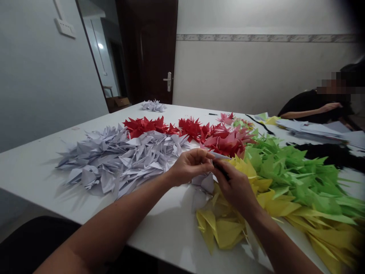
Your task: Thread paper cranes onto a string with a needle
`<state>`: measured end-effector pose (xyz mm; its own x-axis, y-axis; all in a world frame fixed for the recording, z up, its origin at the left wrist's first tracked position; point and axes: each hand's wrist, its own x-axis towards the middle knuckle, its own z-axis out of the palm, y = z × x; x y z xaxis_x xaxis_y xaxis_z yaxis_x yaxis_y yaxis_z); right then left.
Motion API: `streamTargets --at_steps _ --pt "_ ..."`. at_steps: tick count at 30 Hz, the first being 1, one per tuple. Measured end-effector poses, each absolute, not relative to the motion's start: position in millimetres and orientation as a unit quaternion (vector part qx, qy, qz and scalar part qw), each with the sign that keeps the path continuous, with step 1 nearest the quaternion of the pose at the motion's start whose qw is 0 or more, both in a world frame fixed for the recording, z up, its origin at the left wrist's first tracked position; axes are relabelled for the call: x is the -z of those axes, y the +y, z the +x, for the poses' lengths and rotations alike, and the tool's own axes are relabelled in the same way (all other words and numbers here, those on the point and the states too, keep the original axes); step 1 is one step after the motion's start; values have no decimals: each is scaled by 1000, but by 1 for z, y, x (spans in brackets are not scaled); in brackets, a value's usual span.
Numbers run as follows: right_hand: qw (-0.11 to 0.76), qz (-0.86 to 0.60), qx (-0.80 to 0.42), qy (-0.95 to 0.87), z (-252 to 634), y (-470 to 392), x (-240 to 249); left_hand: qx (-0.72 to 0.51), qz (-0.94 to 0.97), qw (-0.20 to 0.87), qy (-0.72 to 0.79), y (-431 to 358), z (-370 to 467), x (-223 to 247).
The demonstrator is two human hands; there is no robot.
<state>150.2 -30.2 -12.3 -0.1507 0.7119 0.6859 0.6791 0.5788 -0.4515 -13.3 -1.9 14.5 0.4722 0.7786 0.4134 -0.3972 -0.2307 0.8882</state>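
Left hand (192, 165) pinches white paper piece (222, 155), center of frame; right hand (236, 184) just beside, grip can't be told. Paper likely light, crisp, easily creased; best taken lightly by edge.

Between the left forearm (137, 205) and the yellow pile (225, 228), the table (168, 228) is bare, so a hand could pass there from the near edge. Past this forearm, the white pile (114, 160) stands in the way, but the table is free on its left side. In front, the red pile (222, 140) blocks; at right, the green pile (296, 179) does.
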Motion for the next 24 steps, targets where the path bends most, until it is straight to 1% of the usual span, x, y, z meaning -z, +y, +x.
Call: streamTargets --at_steps 6,8,12,16,19,24 --pt "472 -461 -17 -751 150 -30 13 -487 577 638 151 3 -15 -14" --pt "475 -457 -18 -752 150 -30 13 -506 558 639 156 5 -15 -12" --pt "507 -443 -11 -739 147 -34 13 -572 460 654 184 12 -19 -10" --pt "520 -436 9 -734 146 -37 11 -598 366 683 206 20 -27 -12" --pt "508 -434 11 -744 147 -36 13 -594 325 711 193 24 -32 -13" --pt "507 -430 -10 -747 149 -33 18 -553 264 777 147 22 -36 -14"
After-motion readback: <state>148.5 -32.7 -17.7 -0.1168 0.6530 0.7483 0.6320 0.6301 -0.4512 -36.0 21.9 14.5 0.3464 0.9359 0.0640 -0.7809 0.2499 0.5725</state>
